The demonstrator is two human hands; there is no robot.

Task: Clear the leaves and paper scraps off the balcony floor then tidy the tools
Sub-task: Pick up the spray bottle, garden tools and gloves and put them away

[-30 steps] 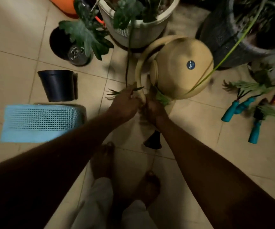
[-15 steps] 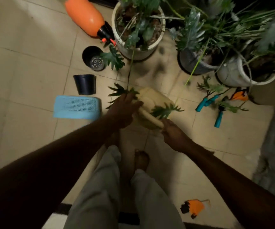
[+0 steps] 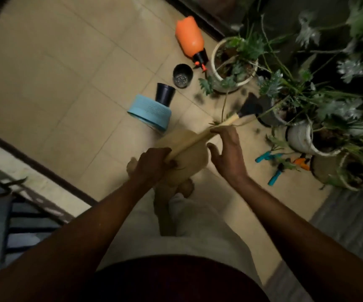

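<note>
Tan watering can mid-frame | left hand closed around its spout | right hand fingers on spout, grip unclear | right: leaf on teal tools | upper centre: blue basket, orange sprayer

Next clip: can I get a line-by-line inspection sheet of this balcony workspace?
Surface: beige tiled floor, dimly lit; dark specks near the pots, unclear what.
Job's things: cut leaves lie by the teal-handled tools; paper scraps, nothing seen; watering can held up.
Clutter: blue basket on its side, black pot tipped beside it, second black pot upright, orange sprayer lying down.
Hands: left hand grips the can at the spout's base; right hand has its fingers on the spout, thumb apart.
Cables: nothing seen.
Surroundings: potted plants along the right; dark threshold at left.
</note>
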